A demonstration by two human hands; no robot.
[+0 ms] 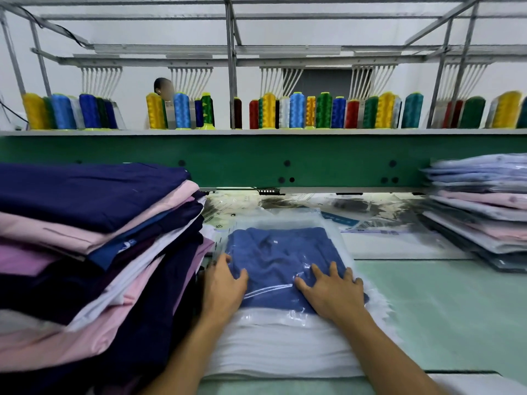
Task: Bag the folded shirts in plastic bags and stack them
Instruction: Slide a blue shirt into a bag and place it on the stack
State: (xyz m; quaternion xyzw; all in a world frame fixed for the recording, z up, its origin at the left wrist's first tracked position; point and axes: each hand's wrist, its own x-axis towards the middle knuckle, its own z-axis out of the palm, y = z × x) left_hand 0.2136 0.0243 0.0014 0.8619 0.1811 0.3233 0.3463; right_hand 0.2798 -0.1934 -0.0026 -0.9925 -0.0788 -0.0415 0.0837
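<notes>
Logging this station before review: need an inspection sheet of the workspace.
Surface: pale green table, right side bare.
Job's things: blue shirt inside plastic bag, on flat white bags; unbagged shirt pile left; bagged stack right.
Clutter: loose empty bags behind.
Grippers: left hand and right hand flat on the bagged shirt.
Cables: black cable on overhead frame.
Surroundings: thread cones on shelf.

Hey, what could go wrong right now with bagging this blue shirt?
The blue shirt looks rumpled inside the plastic bag, so pressing with both hands may set creases. The tall unbagged pile leans toward the left hand and might slide onto it.
</notes>
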